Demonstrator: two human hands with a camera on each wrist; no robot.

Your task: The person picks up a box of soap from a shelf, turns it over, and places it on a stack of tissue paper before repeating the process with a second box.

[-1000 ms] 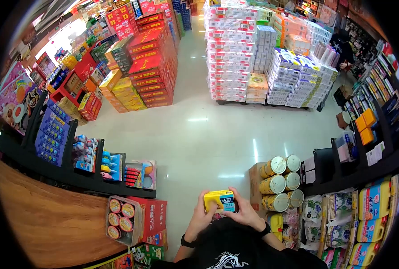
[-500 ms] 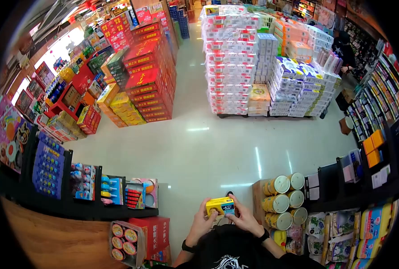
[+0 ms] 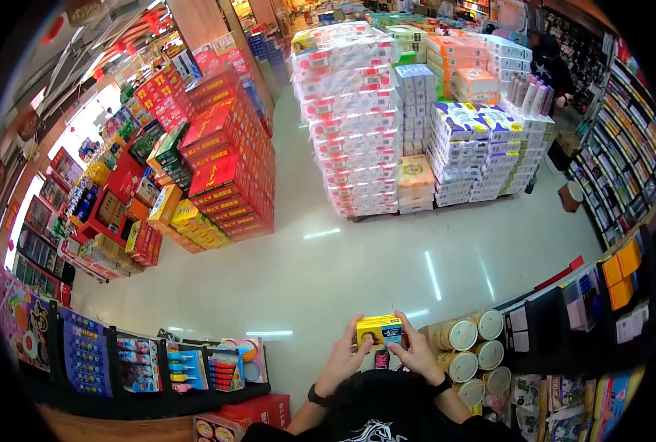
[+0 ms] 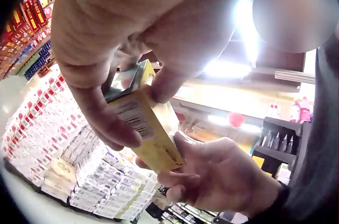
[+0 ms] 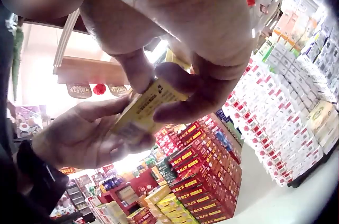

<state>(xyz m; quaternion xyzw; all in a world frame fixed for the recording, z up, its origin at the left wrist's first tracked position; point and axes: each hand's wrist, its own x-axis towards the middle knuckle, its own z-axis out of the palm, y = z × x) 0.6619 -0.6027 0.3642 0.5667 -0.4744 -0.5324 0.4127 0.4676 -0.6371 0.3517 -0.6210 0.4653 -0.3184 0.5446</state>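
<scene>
A small yellow box [image 3: 377,325] with a blue panel on its right half is held out in front of the body. My left hand [image 3: 342,361] grips its left end, thumb on the face towards me. The right hand [image 3: 418,356] grips the other end, its thumb low on the blue part. In the left wrist view, a barcode shows on a narrow side of the box [image 4: 151,131], with left fingers curled over it. Lines of print run along the side of the box [image 5: 151,106] in the right wrist view. Both hands cover its ends.
White wrapped paper packs [image 3: 353,125] stand in a tall stack ahead, and red cartons [image 3: 228,169] are piled to the left. Low black shelves [image 3: 173,394] with goods run along the near left. Lidded yellow tubs [image 3: 463,335] sit close by my right hand. Pale floor [image 3: 342,276] lies between.
The head view has shifted and tilted up, so the stacks sit lower in it. Both hands keep hold of the box, which appears slightly further right.
</scene>
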